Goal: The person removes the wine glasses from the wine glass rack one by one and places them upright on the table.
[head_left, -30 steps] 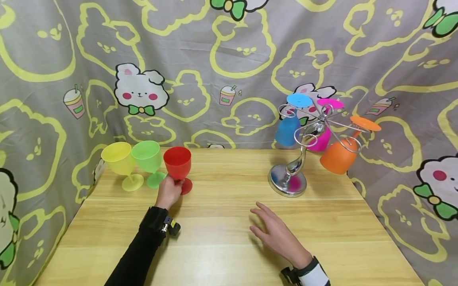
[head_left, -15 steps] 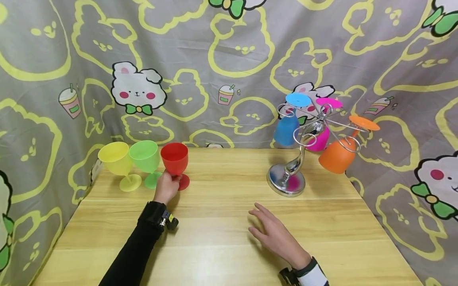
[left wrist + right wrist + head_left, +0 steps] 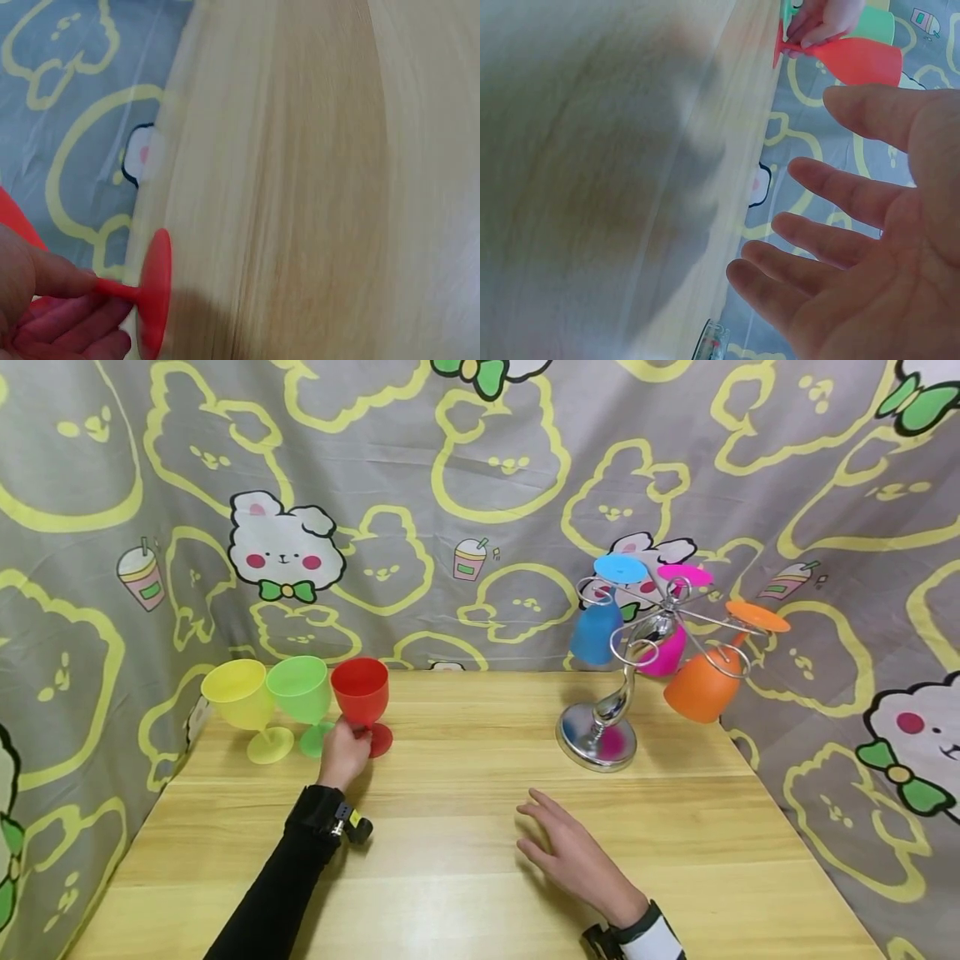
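Note:
My left hand point(image 3: 346, 753) pinches the stem of a red plastic goblet point(image 3: 361, 690), which stands upright at the back left of the table. In the left wrist view the thumb and fingers close on the stem just above the round red foot point(image 3: 154, 294). Left of it stand a green goblet point(image 3: 300, 687) and, farther left, a yellow goblet point(image 3: 238, 693), both upright. My right hand point(image 3: 573, 856) hovers over the table right of centre, holding nothing; its spread fingers point(image 3: 840, 240) show in the right wrist view.
A chrome rack point(image 3: 597, 739) stands at the back right. Upside down on its wire arms hang a blue goblet point(image 3: 596, 635), a pink goblet point(image 3: 667, 653) and an orange goblet point(image 3: 701, 685). A patterned curtain point(image 3: 405, 460) closes off the back and sides of the wooden table point(image 3: 450, 860).
My left hand has moved the red goblet slightly back and toward the green one, in line with the other two. My right hand has stayed in place. The head view has shifted slightly.

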A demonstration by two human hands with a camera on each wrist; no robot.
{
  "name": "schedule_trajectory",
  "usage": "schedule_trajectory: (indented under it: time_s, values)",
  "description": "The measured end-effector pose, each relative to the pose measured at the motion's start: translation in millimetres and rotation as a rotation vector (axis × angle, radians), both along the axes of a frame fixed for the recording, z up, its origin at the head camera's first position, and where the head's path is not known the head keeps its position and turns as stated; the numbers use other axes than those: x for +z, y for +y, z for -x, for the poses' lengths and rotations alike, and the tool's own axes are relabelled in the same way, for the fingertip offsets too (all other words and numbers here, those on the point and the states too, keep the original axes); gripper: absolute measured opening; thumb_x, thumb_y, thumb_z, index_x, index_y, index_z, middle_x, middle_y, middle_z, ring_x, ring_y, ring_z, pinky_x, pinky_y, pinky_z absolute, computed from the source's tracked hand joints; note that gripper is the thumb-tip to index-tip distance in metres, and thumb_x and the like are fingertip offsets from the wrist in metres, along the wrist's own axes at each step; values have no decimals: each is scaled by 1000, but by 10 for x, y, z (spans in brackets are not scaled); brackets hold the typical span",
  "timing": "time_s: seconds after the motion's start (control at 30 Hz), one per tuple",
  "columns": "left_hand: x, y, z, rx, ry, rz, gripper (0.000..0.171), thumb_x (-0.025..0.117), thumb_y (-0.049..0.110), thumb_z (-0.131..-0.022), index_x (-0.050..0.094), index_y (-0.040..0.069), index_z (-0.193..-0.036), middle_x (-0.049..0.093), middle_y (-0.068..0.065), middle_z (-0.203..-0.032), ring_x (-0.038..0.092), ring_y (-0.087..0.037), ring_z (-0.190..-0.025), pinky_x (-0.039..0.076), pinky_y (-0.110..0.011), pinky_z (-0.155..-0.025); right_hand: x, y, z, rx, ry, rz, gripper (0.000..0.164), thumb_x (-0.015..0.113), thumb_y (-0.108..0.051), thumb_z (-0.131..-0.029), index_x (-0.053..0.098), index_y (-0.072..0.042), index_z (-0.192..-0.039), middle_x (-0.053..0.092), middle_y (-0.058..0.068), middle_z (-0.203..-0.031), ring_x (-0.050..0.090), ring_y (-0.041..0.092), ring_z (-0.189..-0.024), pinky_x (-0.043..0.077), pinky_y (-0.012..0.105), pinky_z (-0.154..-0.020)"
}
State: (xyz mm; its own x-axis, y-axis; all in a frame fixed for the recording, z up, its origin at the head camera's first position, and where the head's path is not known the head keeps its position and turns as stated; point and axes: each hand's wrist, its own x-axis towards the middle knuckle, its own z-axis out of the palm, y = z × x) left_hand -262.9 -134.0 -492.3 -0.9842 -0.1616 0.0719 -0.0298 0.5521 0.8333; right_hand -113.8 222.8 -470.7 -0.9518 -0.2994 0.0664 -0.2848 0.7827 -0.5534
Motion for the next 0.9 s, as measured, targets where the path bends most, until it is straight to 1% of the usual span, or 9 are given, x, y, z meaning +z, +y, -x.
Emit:
schedule_trajectory:
  time_s: [0.07, 0.17, 0.3, 0.53, 0.57, 0.63, 0.77, 0.8, 0.9]
  values:
    - [36, -19, -59, 6, -29, -47, 38, 57, -1, -102, 57, -13, -138, 67, -34, -137, 63, -49, -132, 51, -58, -115, 3, -1, 6, -1, -4, 0, 41, 78, -19, -100, 69, -7, -139, 51, 23, -163, 53, 45, -147, 45, 62, -121]
    - [109, -58, -200, 0, -90, -112, 55, 57, 2, -105, 42, -13, -156, 50, -35, -158, 49, -48, -149, 43, -56, -126, 12, 7, 15, 2, -2, -2, 42, 78, -20, -101, 68, -7, -139, 50, 23, -163, 53, 46, -148, 45, 63, -121]
    - [213, -85, -461, -35, -129, -62, 65, 58, 9, -108, 31, -12, -163, 35, -35, -167, 35, -50, -157, 33, -58, -131, 37, 13, 42, 6, 4, -5, 45, 77, -21, -102, 66, -6, -142, 49, 24, -164, 51, 46, -149, 43, 64, -122]
    - [299, 58, -892, -103, -99, 3, 66, 57, 25, -112, 33, -5, -166, 43, -35, -162, 43, -51, -152, 35, -63, -127, 67, -24, 94, 24, 42, 10, 49, 76, -19, -101, 63, -4, -146, 49, 25, -164, 51, 46, -149, 44, 63, -122]
    - [300, 94, -945, -116, -93, 6, 66, 57, 27, -112, 33, -5, -165, 43, -34, -163, 52, -52, -145, 36, -64, -126, 75, -35, 99, 27, 49, 13, 49, 77, -19, -101, 63, -4, -146, 49, 25, -164, 52, 46, -148, 44, 63, -122]
    - [298, 167, -1039, -141, -81, 26, 66, 59, 28, -112, 35, -4, -165, 43, -31, -164, 54, -50, -144, 36, -63, -127, 89, -61, 111, 31, 55, 18, 50, 77, -19, -101, 63, -4, -146, 49, 24, -164, 52, 45, -148, 45, 62, -121]
    - [287, 312, -1201, -193, -41, 129, 68, 63, 30, -110, 39, -5, -163, 41, -27, -168, 52, -46, -147, 35, -62, -128, 121, -116, 122, 46, 66, 32, 50, 77, -19, -101, 63, -4, -147, 49, 24, -164, 54, 45, -147, 47, 62, -120]
    - [285, 343, -1237, -203, -26, 177, 69, 64, 32, -110, 40, -5, -163, 41, -26, -168, 43, -45, -155, 36, -62, -127, 127, -128, 123, 48, 67, 33, 50, 77, -19, -101, 63, -4, -147, 49, 24, -164, 54, 45, -147, 47, 62, -120]
    - [277, 424, -1326, -220, 25, 337, 70, 65, 38, -108, 45, -5, -160, 46, -27, -165, 44, -46, -154, 40, -63, -125, 137, -159, 125, 48, 64, 31, 49, 76, -19, -102, 63, -4, -147, 48, 24, -165, 54, 45, -147, 47, 61, -120]
